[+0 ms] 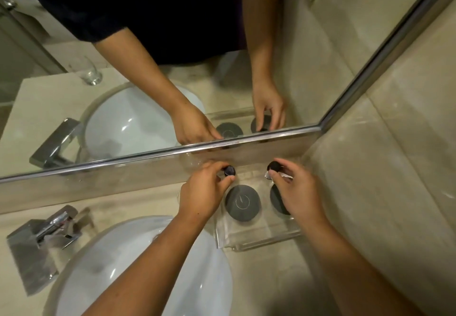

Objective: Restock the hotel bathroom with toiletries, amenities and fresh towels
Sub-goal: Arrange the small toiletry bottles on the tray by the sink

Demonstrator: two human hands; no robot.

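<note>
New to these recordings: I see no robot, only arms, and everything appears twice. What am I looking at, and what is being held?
There is no machine: one camera worn on a person's head looks down at their bare hands. The wall mirror repeats the scene above. On the beige stone counter are a white oval sink, a chrome tap and a clear plastic tray holding two grey round discs. The left hand pinches a small dark-capped item, probably a toiletry bottle; the right hand pinches a second dark-capped item.
</note>
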